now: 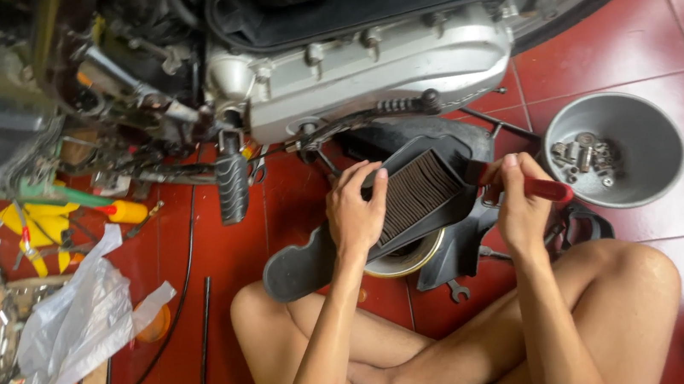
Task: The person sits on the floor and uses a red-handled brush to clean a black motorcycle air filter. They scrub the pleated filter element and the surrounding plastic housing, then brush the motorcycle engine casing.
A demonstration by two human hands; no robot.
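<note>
Evidently the black plastic air-filter housing with its dark pleated element [415,196] rests on the red tiled floor [649,28], left of the grey metal bowl of bolts [616,148]. Left hand [355,212] clasps its rim; right hand [517,202] is wrapped round a red-handled tool [543,188]. Light, stiff shell (pleats probably fragile): hold the edges.

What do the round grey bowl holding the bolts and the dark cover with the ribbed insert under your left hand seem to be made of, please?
Round grey bowl: probably dull metal, going by its soft, even sheen. Dark cover: looks like matte black moulded plastic; its ribbed insert seems pleated paper or fabric.
</note>
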